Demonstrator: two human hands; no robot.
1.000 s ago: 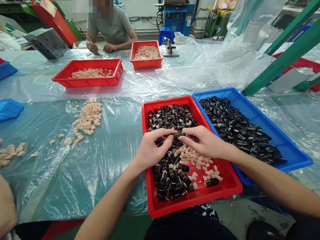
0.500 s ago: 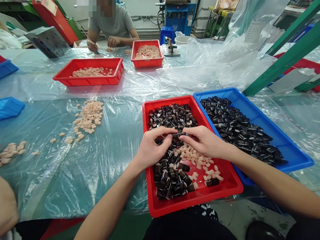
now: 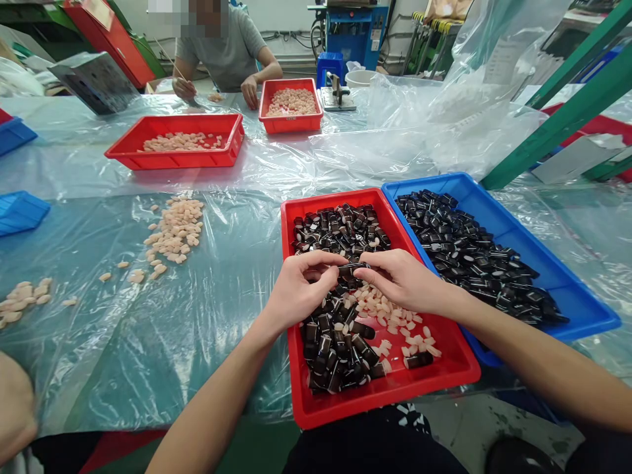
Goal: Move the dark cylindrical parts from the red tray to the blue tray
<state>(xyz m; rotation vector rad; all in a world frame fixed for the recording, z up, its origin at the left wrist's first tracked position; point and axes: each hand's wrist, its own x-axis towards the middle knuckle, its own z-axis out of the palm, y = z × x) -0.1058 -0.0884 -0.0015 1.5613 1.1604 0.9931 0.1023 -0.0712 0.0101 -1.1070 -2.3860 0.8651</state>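
Above the red tray [image 3: 447,378], left hand [image 3: 301,289] pinches a black piece [image 3: 351,268] by its nine o'clock end, right hand [image 3: 402,282] by its three; pale bits [image 3: 379,304] lie toward five o'clock. Light, even fingertip pressure, wrists level: that should hold it steady.

Room beyond nearest tray [image 3: 390,398], post [image 3: 557,123] right
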